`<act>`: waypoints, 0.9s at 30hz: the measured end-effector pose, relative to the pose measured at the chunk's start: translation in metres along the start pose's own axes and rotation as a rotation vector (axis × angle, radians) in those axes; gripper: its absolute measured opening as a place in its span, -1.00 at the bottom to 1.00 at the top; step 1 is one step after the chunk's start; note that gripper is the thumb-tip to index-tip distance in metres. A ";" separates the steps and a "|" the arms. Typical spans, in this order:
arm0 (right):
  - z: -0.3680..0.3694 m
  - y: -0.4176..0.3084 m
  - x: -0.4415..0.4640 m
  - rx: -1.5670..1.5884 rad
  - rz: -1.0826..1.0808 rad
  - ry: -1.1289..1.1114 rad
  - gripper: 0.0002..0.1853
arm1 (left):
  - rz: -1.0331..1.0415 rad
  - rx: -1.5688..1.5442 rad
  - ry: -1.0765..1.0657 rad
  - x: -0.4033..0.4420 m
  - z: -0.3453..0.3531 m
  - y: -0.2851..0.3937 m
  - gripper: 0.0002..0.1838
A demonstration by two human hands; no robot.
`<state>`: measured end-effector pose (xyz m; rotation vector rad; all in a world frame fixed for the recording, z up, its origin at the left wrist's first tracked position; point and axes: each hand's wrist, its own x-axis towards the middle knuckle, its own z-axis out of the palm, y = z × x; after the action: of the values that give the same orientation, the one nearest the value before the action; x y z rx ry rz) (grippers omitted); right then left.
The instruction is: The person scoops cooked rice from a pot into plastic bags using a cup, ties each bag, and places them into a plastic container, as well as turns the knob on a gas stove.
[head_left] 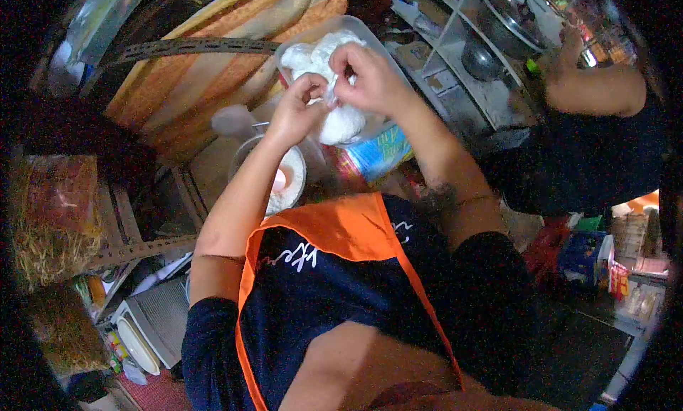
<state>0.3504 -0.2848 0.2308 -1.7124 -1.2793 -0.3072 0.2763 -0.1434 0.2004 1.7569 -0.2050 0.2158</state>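
A clear plastic tub (393, 58) holds several white bundles (342, 125) that look like filled plastic bags. Over the tub, my left hand (304, 106) pinches thin white plastic at its fingertips. My right hand (364, 76) is closed on the same plastic, just to the right and almost touching the left. What lies inside the bundles cannot be made out. Below the tub sits a blue and yellow printed packet (384, 153). Beside my left forearm is a round bowl (303, 180) of white powder with a pinkish object in it, partly hidden by the arm.
An orange striped cloth (213, 76) hangs at the upper left, crossed by a perforated metal bar (199, 48). Shelves (462, 76) with pots stand at the upper right. Another person in dark clothes (583, 155) is close on the right, one arm (597, 91) bent.
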 end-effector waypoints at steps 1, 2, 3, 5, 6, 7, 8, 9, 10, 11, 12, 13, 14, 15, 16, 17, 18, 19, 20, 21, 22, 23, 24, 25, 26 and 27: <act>-0.010 0.008 0.002 -0.169 -0.046 -0.024 -0.83 | 0.062 0.248 0.018 0.007 0.008 0.000 -0.74; -0.015 0.020 0.003 -0.217 -0.085 -0.027 -0.84 | -0.048 0.147 -0.048 0.019 0.010 -0.018 -0.64; -0.020 0.032 0.004 -0.217 -0.082 -0.029 -0.84 | -0.050 0.145 -0.048 0.028 0.015 -0.016 -0.64; -0.030 0.058 0.006 -0.166 0.200 -0.058 -0.82 | -0.107 0.385 -0.060 0.042 0.027 -0.011 -0.52; -0.030 0.078 0.003 -0.016 0.269 -0.030 -0.80 | -0.004 0.233 -0.069 0.049 0.029 -0.031 -0.42; -0.028 0.102 -0.001 -0.014 0.262 -0.039 -0.80 | -0.004 0.233 -0.058 0.049 0.030 -0.041 -0.42; -0.022 0.126 -0.007 -0.030 0.263 -0.073 -0.80 | 0.041 0.320 -0.105 0.048 0.028 -0.049 -0.44; -0.016 0.142 -0.016 -0.043 0.266 -0.107 -0.81 | 0.082 0.408 -0.154 0.045 0.026 -0.056 -0.45; -0.012 0.149 -0.022 -0.120 0.276 -0.145 -0.81 | 0.044 0.385 -0.149 0.039 0.022 -0.060 -0.44; -0.008 0.156 -0.028 -0.110 0.273 -0.153 -0.81 | 0.034 0.387 -0.141 0.031 0.014 -0.064 -0.44; -0.004 0.164 -0.034 -0.119 0.379 -0.159 -0.80 | -0.082 0.355 -0.125 0.022 0.003 -0.068 -0.47; 0.002 0.176 -0.043 -0.129 0.484 -0.166 -0.80 | -0.197 0.322 -0.110 0.013 -0.011 -0.075 -0.51; 0.008 0.187 -0.053 -0.120 0.480 -0.175 -0.80 | -0.307 0.312 -0.076 0.003 -0.029 -0.085 -0.56; 0.014 0.202 -0.065 -0.176 0.554 -0.122 -0.78 | -0.417 0.300 -0.041 -0.008 -0.048 -0.098 -0.60; 0.018 0.213 -0.072 -0.232 0.627 -0.071 -0.76 | -0.474 0.374 0.008 -0.020 -0.071 -0.114 -0.63; 0.017 0.216 -0.074 -0.224 0.620 -0.084 -0.76 | -0.531 0.447 0.059 -0.032 -0.094 -0.132 -0.66; 0.017 0.217 -0.076 -0.017 0.761 -0.047 -0.76 | -0.542 0.445 0.073 -0.047 -0.125 -0.164 -0.66; 0.017 0.218 -0.078 0.194 0.900 -0.012 -0.76 | -0.615 0.387 0.177 -0.064 -0.159 -0.202 -0.67; 0.017 0.222 -0.081 0.106 0.826 -0.029 -0.76 | -0.685 0.328 0.283 -0.076 -0.180 -0.220 -0.68; 0.018 0.226 -0.081 0.021 0.744 -0.043 -0.75 | -0.690 0.331 0.305 -0.078 -0.186 -0.206 -0.68; 0.017 0.214 -0.076 -0.046 0.685 -0.036 -0.76 | -0.767 0.343 0.417 -0.074 -0.186 -0.180 -0.66; 0.015 0.195 -0.072 -0.113 0.630 -0.030 -0.77 | -0.847 0.351 0.526 -0.075 -0.190 -0.166 -0.65; 0.016 0.181 -0.069 -0.108 0.622 -0.040 -0.77 | -0.765 0.416 0.637 -0.087 -0.221 -0.224 -0.60; 0.018 0.168 -0.067 -0.134 0.550 -0.024 -0.78 | -0.768 0.412 0.644 -0.084 -0.236 -0.255 -0.60; 0.021 0.154 -0.068 -0.163 0.479 -0.005 -0.79 | -0.716 0.605 0.644 -0.077 -0.249 -0.278 -0.59; 0.023 0.138 -0.071 -0.111 0.569 -0.057 -0.80 | -0.657 0.797 0.635 -0.069 -0.258 -0.298 -0.57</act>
<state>0.4304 -0.3118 0.0980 -2.1063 -0.7740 0.0077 0.2772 0.1691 -0.0501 2.3131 1.0327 0.3898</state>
